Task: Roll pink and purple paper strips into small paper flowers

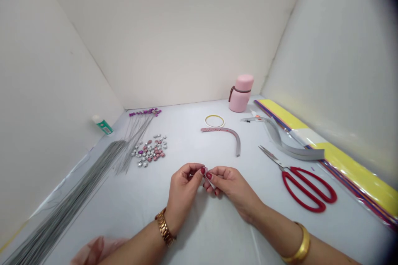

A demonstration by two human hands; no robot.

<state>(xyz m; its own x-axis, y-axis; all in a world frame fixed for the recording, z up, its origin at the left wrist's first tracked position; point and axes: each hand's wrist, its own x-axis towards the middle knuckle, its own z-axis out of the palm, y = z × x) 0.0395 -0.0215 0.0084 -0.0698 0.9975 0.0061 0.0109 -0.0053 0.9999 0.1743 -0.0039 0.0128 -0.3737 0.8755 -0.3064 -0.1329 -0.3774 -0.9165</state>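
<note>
My left hand and my right hand meet near the table's middle front. Both have fingertips pinched on a small pale paper piece, mostly hidden by the fingers. Beyond my hands lies a curved bundle of pink and grey strips, with a thin yellow ring behind it. Small silver and pink folded stars are heaped to the left of my hands. Red-handled scissors rest on the right, their blades pointing to the back left.
Grey wires stretch along the left, beside purple-tipped stems and a glue stick. A pink flask stands at the back. Grey strips and packaged coloured paper lie on the right.
</note>
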